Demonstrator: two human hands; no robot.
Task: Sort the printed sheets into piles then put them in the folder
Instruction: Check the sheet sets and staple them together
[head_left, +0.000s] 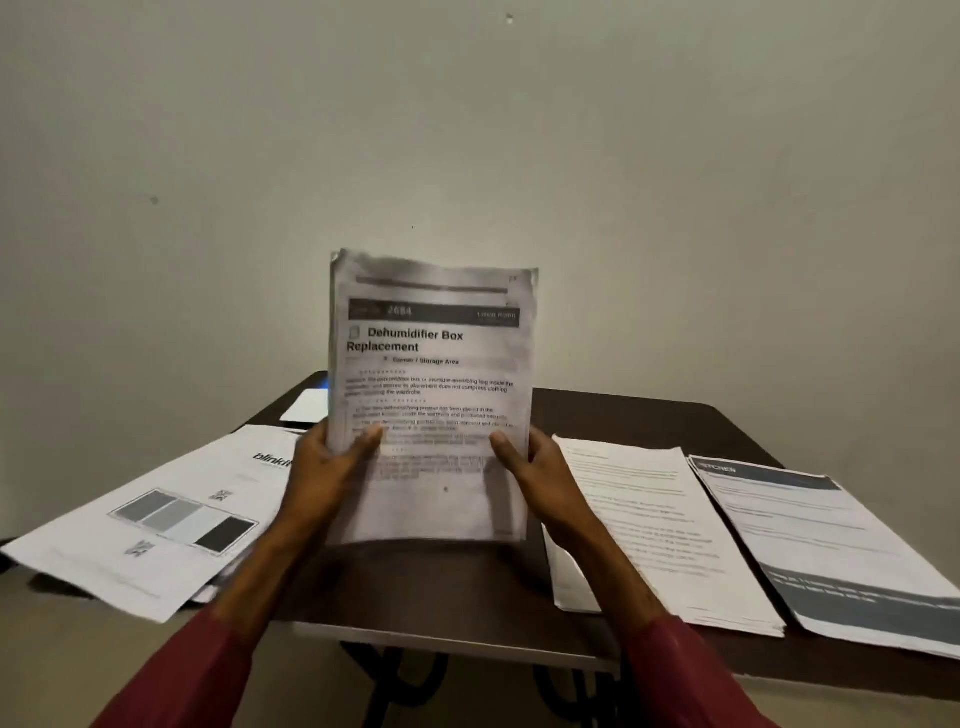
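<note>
A stack of printed sheets (434, 374) is held upright above the middle of the dark table (441, 597); its top page is headed "Dehumidifier Box Replacement". My left hand (327, 462) grips the stack's left edge, thumb on the front. My right hand (535, 467) grips the right edge the same way. On the table's left lies a pile with a "blinkit" sheet (166, 514) on top. To the right lie a pile of plain text sheets (654, 525) and a pile topped by a blue-banded "Kitchen" sheet (826, 540). I see no folder that I can identify.
A white sheet or card (306, 405) lies at the table's far left, partly hidden behind the held stack. The left pile overhangs the table's left edge. A bare wall stands right behind the table. Dark metal legs show under the near edge.
</note>
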